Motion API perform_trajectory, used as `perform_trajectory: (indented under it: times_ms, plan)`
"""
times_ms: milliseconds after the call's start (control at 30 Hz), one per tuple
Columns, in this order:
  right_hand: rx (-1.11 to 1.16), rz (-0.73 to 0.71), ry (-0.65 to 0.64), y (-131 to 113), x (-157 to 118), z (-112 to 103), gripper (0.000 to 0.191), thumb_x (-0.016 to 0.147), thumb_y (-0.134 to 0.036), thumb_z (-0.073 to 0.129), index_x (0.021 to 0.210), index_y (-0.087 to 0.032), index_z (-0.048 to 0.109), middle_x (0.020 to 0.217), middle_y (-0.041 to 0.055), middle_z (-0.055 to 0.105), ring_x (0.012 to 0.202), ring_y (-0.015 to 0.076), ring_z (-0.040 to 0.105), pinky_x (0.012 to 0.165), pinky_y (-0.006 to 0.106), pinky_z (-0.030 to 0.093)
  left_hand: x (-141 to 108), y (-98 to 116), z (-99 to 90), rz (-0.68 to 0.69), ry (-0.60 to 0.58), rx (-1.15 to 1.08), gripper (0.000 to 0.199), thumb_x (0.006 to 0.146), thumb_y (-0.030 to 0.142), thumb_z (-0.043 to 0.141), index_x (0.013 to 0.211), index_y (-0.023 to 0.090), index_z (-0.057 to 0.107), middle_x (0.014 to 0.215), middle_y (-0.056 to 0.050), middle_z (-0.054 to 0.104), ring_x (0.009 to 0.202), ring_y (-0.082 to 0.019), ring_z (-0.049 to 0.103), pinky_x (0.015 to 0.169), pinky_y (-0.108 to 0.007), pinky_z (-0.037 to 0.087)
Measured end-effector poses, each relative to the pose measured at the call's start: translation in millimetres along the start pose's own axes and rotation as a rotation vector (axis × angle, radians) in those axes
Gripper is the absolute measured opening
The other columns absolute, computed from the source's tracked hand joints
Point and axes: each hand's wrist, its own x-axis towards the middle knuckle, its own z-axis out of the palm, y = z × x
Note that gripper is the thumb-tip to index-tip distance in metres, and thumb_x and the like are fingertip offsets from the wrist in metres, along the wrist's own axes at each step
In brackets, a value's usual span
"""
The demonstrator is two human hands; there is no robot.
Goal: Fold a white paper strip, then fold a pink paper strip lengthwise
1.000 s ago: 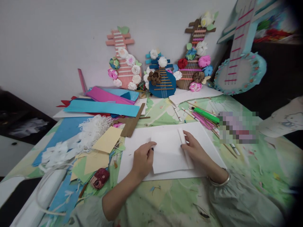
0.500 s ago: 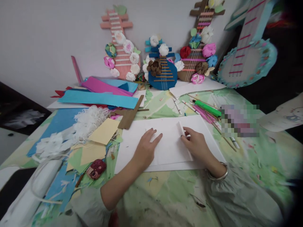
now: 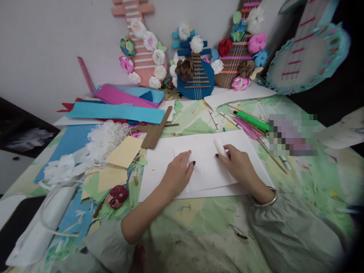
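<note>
White paper sheet (image 3: 207, 167) — green-patterned tablecloth (image 3: 199, 220), cyan paper strip (image 3: 116, 112) — dark-polished fingers (image 3: 193, 163)

I can read no words, numbers, labels or brand marks anywhere in front of me. The white sheet (image 3: 207, 167) under my hands is blank, and the coloured paper strips (image 3: 116, 112) by the wall carry no print. The one spot that might bear lettering, the patch (image 3: 292, 134) on the table to my right, is blurred past reading.
</note>
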Motion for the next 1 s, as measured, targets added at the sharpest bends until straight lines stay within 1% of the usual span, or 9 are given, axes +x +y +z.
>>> perform_trajectory:
  times_ms: [100, 267, 433, 667, 767, 800, 867, 933, 1000]
  plan:
    - [-0.060, -0.016, -0.015, -2.2, -2.0, -0.2, 0.029, 0.087, -0.036, 0.048, 0.107, -0.016, 0.054, 0.073, 0.0061, 0.068, 0.066, 0.0238, 0.062, 0.056, 0.028, 0.029, -1.3, 9.5, 6.2, 0.022, 0.026, 0.134, 0.051, 0.093, 0.033, 0.039, 0.135, 0.004, 0.036, 0.138, -0.022, 0.041, 0.129, -0.031, 0.038, 0.105, -0.045, 0.035]
    - [-0.103, -0.016, -0.017, -2.9, -2.6, 0.6, 0.020, 0.088, -0.035, 0.047, 0.089, -0.017, 0.056, 0.066, 0.0071, 0.065, 0.062, 0.0236, 0.061, 0.053, 0.027, 0.024, -7.3, 10.1, 18.6, 0.117, -0.090, 0.347, 0.070, 0.090, 0.053, 0.039, 0.145, 0.012, 0.020, 0.151, -0.016, 0.023, 0.140, -0.032, 0.016, 0.111, -0.055, 0.014]
    - [-0.087, -0.028, -0.001, 2.3, -0.3, 2.9, 0.017, 0.087, -0.032, 0.050, 0.079, -0.018, 0.057, 0.061, 0.0046, 0.063, 0.059, 0.0202, 0.059, 0.053, 0.027, 0.024, -7.5, 7.6, 19.4, 0.090, -0.121, 0.428, 0.072, 0.091, 0.055, 0.033, 0.146, 0.013, 0.017, 0.153, -0.014, 0.018, 0.141, -0.029, 0.012, 0.112, -0.053, 0.014]
    - [-0.027, 0.151, 0.297, 21.1, 8.0, -60.2, 0.018, 0.085, -0.029, 0.047, 0.080, -0.015, 0.058, 0.058, 0.0069, 0.056, 0.054, 0.0191, 0.050, 0.052, 0.029, 0.023, -7.1, 6.9, 19.9, 0.066, -0.109, 0.366, 0.074, 0.089, 0.056, 0.035, 0.145, 0.011, 0.019, 0.152, -0.015, 0.017, 0.141, -0.031, 0.012, 0.111, -0.055, 0.012]
    - [0.212, -0.008, 0.230, -3.3, 0.7, -60.2, 0.025, 0.085, -0.041, 0.048, 0.085, -0.019, 0.058, 0.058, 0.0012, 0.056, 0.053, 0.0158, 0.050, 0.051, 0.027, 0.031, -5.8, 4.9, 18.0, 0.078, -0.095, 0.237, 0.078, 0.087, 0.057, 0.040, 0.145, 0.010, 0.018, 0.152, -0.018, 0.018, 0.141, -0.033, 0.009, 0.111, -0.058, 0.008]
    - [0.309, -0.055, 0.158, -14.1, -3.1, -52.5, 0.026, 0.085, -0.043, 0.047, 0.087, -0.020, 0.057, 0.058, -0.0006, 0.057, 0.051, 0.0144, 0.051, 0.049, 0.025, 0.033, -5.7, 4.1, 15.8, 0.077, -0.063, 0.166, 0.075, 0.088, 0.055, 0.039, 0.145, 0.010, 0.018, 0.152, -0.018, 0.018, 0.141, -0.033, 0.008, 0.111, -0.058, 0.007]
    - [0.790, -0.043, -0.085, -33.4, -10.9, -32.4, 0.027, 0.084, -0.046, 0.049, 0.092, -0.020, 0.053, 0.064, -0.0005, 0.061, 0.053, 0.0146, 0.054, 0.047, 0.024, 0.037, -5.9, 3.6, 9.4, 0.050, 0.052, -0.046, 0.066, 0.092, 0.049, 0.036, 0.143, 0.012, 0.019, 0.150, -0.019, 0.022, 0.141, -0.031, 0.013, 0.111, -0.056, 0.010]
    - [1.044, -0.004, -0.197, -45.8, -17.7, -13.9, 0.030, 0.078, -0.046, 0.059, 0.092, -0.020, 0.052, 0.068, -0.0010, 0.063, 0.056, 0.0146, 0.056, 0.048, 0.023, 0.040, -6.2, 6.4, 1.6, -0.012, 0.153, -0.360, 0.062, 0.091, 0.046, 0.039, 0.141, 0.014, 0.021, 0.143, -0.020, 0.034, 0.134, -0.029, 0.031, 0.109, -0.051, 0.024]
    - [1.108, 0.001, -0.212, -51.6, -22.8, -2.2, 0.029, 0.073, -0.041, 0.067, 0.087, -0.020, 0.052, 0.068, -0.0020, 0.062, 0.057, 0.0134, 0.055, 0.050, 0.022, 0.041, -6.2, 13.0, -5.5, -0.125, 0.155, -0.708, 0.071, 0.085, 0.047, 0.053, 0.139, 0.015, 0.020, 0.128, -0.019, 0.048, 0.112, -0.026, 0.054, 0.095, -0.044, 0.042]
